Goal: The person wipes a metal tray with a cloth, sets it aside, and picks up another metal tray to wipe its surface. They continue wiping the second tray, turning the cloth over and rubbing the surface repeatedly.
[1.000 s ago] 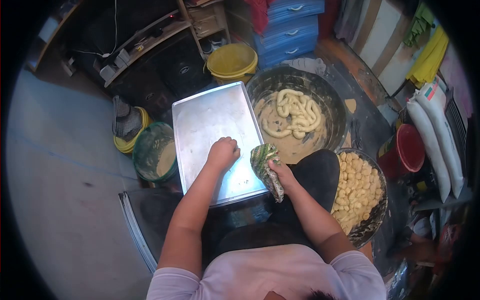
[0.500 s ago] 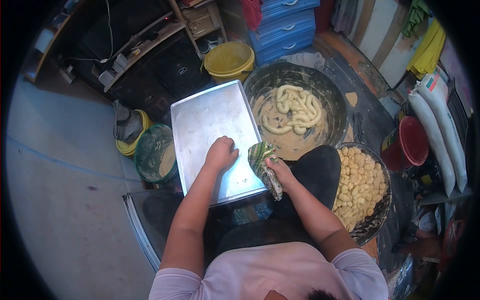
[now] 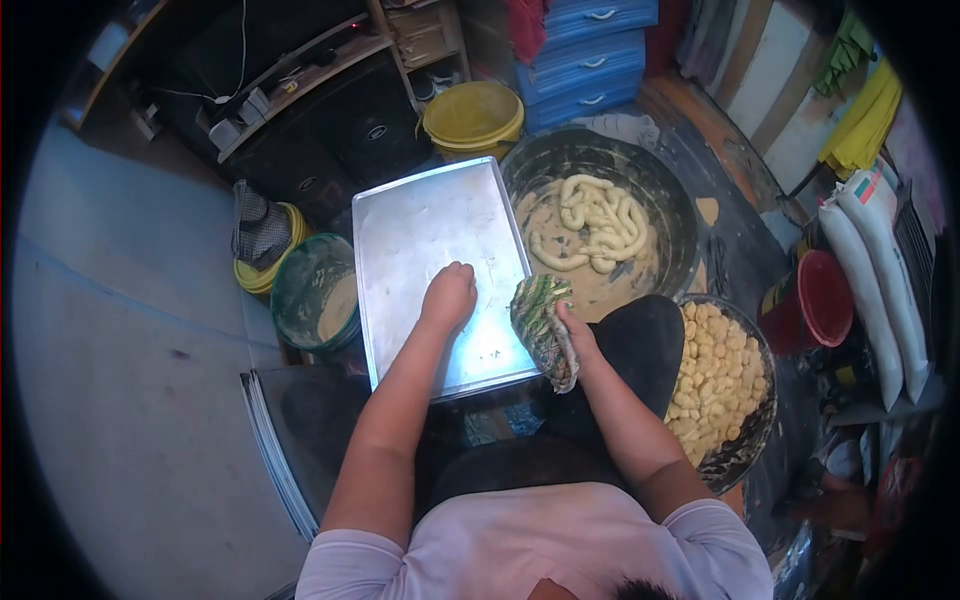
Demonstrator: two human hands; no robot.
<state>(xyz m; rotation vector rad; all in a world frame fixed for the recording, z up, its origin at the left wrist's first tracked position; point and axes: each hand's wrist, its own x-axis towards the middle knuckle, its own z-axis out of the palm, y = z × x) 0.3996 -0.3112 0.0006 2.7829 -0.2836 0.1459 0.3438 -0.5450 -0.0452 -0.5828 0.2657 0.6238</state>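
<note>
A flat metal tray (image 3: 430, 215) lies in front of me, its surface bare and shiny. My left hand (image 3: 450, 296) is closed with curled fingers on or just over the middle of the tray; whether anything is inside it is hidden. At the tray's right edge, my right hand (image 3: 580, 335) grips a green patterned cloth (image 3: 543, 325). Behind it, a wide dark basin (image 3: 680, 215) holds long coils of pale dough (image 3: 625, 225). Many small dough pieces (image 3: 715, 370) fill a round pan to the right of my knee.
A green tub (image 3: 290, 310) and a yellow bucket with a mesh item stand left of the tray. Another yellow bucket (image 3: 472, 115) is behind it, near blue drawers (image 3: 590, 65). At right are a red bucket (image 3: 825, 300) and long white sacks (image 3: 870, 290).
The view has shifted slightly. My left hand's fingers look more tightly curled, and the cloth in my right hand has turned and hangs broader beside the tray.
</note>
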